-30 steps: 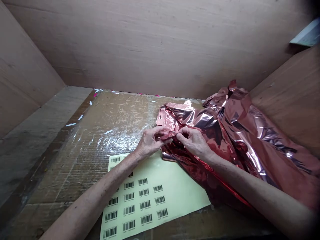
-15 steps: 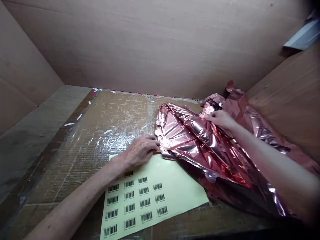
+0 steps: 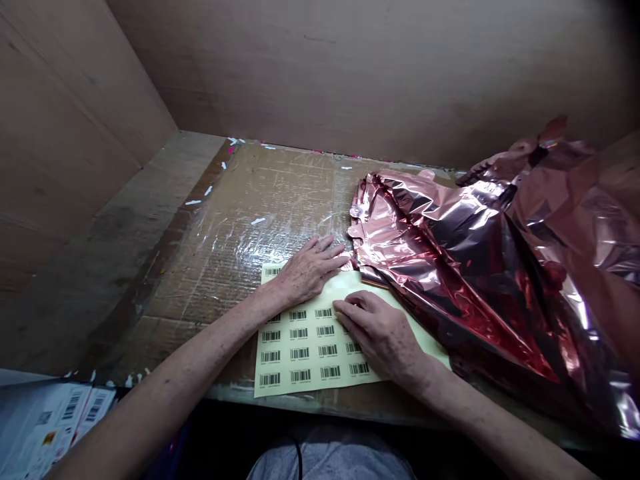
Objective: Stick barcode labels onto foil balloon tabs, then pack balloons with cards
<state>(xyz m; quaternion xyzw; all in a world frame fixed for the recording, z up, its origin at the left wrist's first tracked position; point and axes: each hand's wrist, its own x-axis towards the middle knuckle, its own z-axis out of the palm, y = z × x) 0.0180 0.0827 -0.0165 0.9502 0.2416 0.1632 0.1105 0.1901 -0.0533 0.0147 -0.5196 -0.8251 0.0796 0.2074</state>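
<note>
A pale yellow sheet of barcode stickers lies on the tabletop in front of me. My left hand lies flat over the sheet's far edge, fingers spread, the tips close to the pink foil pile. My right hand is over the sheet, thumb and forefinger closed together at the right edge of a barcode sticker. Whether that sticker has lifted cannot be made out. To the right, a crumpled stack of shiny pink foil sheets overlaps the sheet's right side; neither hand grips it.
Brown cardboard under clear tape covers the tabletop, with white scraps on it. Board walls close in the back and left. Below the table at lower left are white packs with barcodes. My lap shows beneath the front edge.
My right hand has let go of the pink foil and moved left and down onto the sticker sheet. My left hand's fingers have spread. The view has shifted, bringing my lap into sight.
</note>
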